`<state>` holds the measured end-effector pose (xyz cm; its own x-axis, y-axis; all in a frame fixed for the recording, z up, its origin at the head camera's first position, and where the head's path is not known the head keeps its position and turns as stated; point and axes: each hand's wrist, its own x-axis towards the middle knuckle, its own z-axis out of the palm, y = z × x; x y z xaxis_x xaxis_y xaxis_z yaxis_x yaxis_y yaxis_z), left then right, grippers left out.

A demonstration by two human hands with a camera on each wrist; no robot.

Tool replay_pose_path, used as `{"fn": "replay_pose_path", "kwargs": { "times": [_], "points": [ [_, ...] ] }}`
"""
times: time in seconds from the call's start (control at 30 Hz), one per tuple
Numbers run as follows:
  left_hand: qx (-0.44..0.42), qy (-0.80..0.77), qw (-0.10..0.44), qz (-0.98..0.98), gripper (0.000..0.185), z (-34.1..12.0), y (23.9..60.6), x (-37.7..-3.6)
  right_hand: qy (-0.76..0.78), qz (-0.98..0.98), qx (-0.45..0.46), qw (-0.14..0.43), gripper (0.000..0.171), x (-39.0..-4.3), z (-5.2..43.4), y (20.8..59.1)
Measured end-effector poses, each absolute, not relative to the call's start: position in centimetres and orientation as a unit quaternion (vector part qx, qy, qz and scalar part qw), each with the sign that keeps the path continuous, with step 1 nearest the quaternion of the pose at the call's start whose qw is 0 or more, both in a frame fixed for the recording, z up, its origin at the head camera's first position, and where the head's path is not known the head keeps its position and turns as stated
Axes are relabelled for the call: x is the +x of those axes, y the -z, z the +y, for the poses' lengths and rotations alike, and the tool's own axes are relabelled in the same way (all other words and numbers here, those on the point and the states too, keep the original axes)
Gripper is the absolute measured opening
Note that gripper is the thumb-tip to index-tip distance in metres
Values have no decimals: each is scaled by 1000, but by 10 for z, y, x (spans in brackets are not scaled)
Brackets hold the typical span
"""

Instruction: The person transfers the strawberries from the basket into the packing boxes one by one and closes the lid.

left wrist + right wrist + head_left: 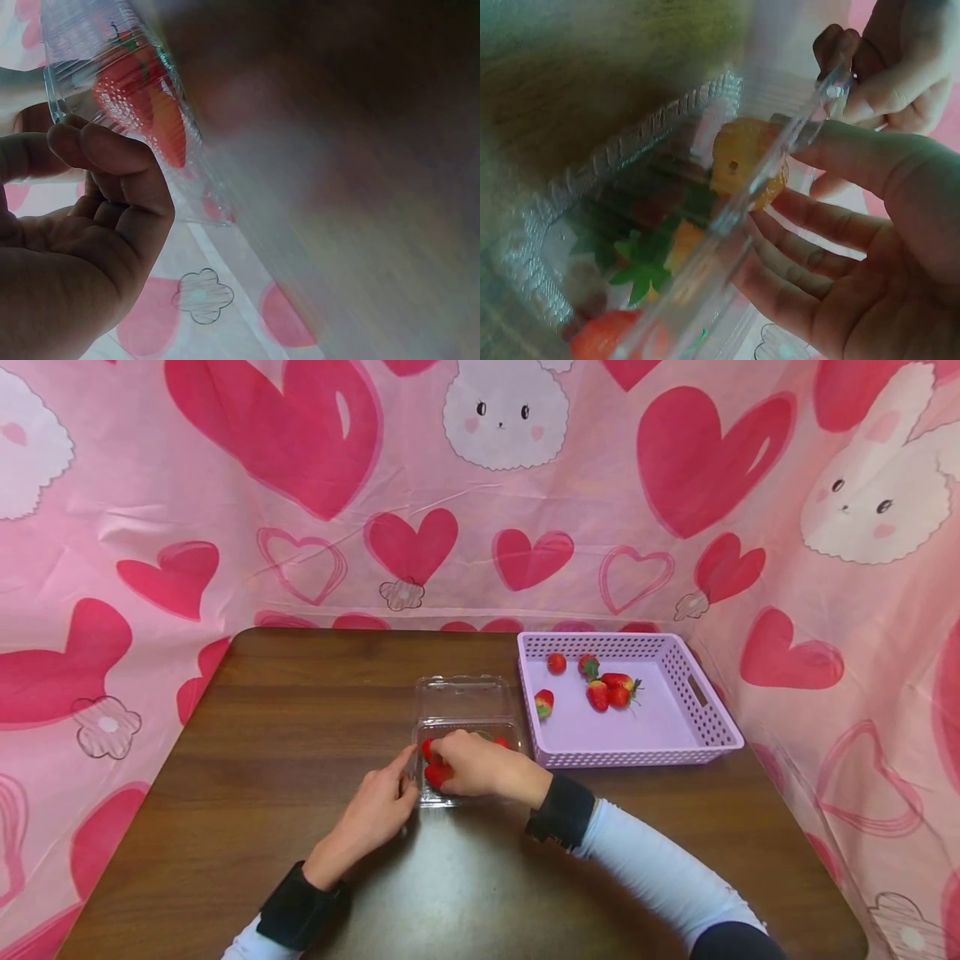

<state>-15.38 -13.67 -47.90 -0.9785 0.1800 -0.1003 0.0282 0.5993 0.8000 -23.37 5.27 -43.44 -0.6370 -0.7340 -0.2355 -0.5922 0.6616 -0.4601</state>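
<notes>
Left hand (371, 817) fingers curled against clear punnet (468, 727) edge, right hand (480, 766) fingers pinching a strawberry (437, 773) inside

The clear plastic clamshell box (465, 727) sits open on the table in front of me, its lid folded back flat on the far side. Its ribbed, see-through base holds red strawberries (437, 770) with green leafy caps, lying against the near and left walls. My left hand (375, 814) touches the box's left rim with curled fingertips. My right hand (476, 764) reaches into the base, fingers over the strawberries.
</notes>
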Motion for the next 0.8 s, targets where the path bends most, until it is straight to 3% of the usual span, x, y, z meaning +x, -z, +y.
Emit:
{"fn": "replay_pose_path", "kwargs": {
  "times": [0.5,0.8],
  "points": [
    [55,-436,85,894,65,-136,479,-154,164,898,-355,199,34,-231,45,442],
    [54,-443,92,890,66,-135,477,-154,182,897,-343,209,23,-232,45,440]
  ]
}}
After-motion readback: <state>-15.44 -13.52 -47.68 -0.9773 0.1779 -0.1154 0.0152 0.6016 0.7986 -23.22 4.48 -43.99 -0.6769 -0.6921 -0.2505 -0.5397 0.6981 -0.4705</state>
